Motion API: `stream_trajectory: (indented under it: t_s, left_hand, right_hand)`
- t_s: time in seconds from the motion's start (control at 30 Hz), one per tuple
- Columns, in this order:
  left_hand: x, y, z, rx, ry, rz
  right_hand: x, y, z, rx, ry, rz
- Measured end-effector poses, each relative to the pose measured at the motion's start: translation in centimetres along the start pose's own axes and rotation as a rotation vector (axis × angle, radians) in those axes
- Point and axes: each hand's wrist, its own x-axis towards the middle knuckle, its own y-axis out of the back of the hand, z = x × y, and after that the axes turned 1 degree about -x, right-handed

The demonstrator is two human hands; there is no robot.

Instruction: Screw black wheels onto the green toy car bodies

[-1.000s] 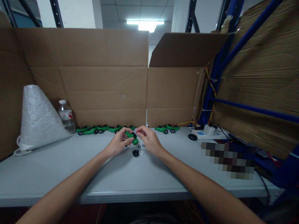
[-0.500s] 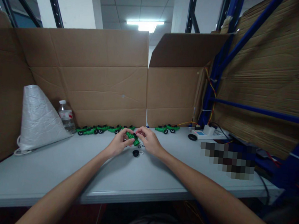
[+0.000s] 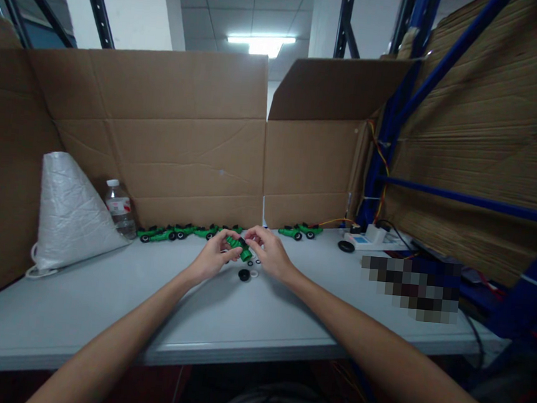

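Near the middle of the table, my left hand (image 3: pixel 211 257) is closed round a green toy car (image 3: pixel 244 251), held at a tilt above the surface. My right hand (image 3: pixel 268 250) has its fingers bent in a pinch at the car's upper end; whether a small part is between them is too small to tell. Just below the car lie a black wheel (image 3: pixel 244 275), a white ring (image 3: pixel 254 274) and several small rings. Behind my hands, green toy cars (image 3: pixel 157 234) stand in a row along the cardboard, with more green cars (image 3: pixel 300 231) to the right.
The white table (image 3: pixel 248 331) is walled by cardboard (image 3: pixel 188 150). At its left stand a silvery bag (image 3: pixel 72 216) and a water bottle (image 3: pixel 120 208). At the right are a black ring (image 3: pixel 346 246), a power strip (image 3: pixel 378 239), cables and a blue metal frame (image 3: pixel 377 167).
My right hand's fingers have shifted very slightly at the top of the green car. The rest looks the same.
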Motion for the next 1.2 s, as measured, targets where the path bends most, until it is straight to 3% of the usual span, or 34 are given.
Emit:
stream_trajectory:
  t_s: [0.4, 0.57, 0.8, 1.2]
  left_hand:
    - [0.2, 0.0, 0.1, -0.113, 0.04, 0.051]
    - [0.7, 0.6, -1.2, -0.043, 0.029, 0.065]
    - [0.6, 0.9, -2.3, 0.083, 0.024, 0.003]
    - [0.4, 1.1, -2.7, 0.139, 0.1, -0.078]
  right_hand:
    - [0.3, -0.3, 1.2, 0.05, 0.021, 0.007]
    - [0.3, 0.0, 2.2, -0.23, -0.066, 0.056]
    - [-0.1, 1.2, 2.2, -0.79, -0.244, -0.225]
    - [-0.4, 2.0, 2.2, -0.909, -0.426, -0.454]
